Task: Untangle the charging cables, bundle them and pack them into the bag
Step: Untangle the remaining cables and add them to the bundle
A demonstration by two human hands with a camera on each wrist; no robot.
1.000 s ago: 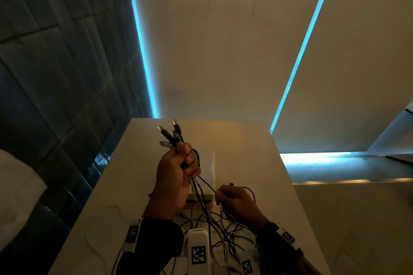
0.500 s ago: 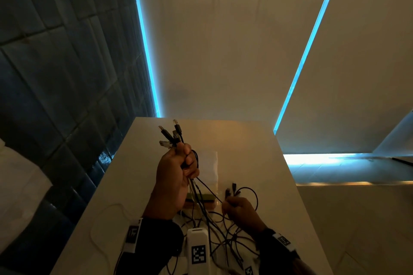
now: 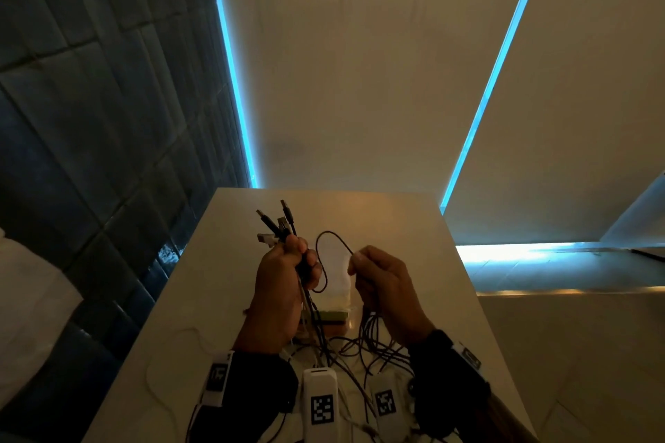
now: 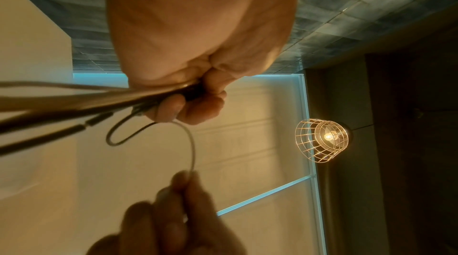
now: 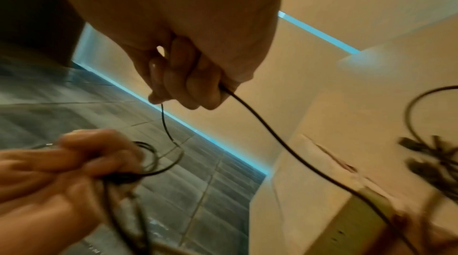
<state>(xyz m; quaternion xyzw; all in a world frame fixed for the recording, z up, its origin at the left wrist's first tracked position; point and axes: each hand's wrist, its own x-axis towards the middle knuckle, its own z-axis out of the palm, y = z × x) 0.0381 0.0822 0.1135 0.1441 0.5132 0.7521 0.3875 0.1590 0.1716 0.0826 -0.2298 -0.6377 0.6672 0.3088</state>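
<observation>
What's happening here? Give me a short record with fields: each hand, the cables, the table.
left hand: grips a bunch of cables, plug ends sticking up
right hand: pinches one thin black cable that loops across to the left hand
loose cables: still tangled on the table, below the hands
table: pale top; a clear bag lies behind the hands

The cables (image 3: 325, 264) look like thin, smooth, dark plastic with metal plug tips at 12 o'clock; the table (image 3: 414, 227) is smooth and slightly glossy. The wall tiles (image 3: 90, 101) at 9 o'clock look glazed; the lamp cage (image 4: 319, 139) is wire.
</observation>
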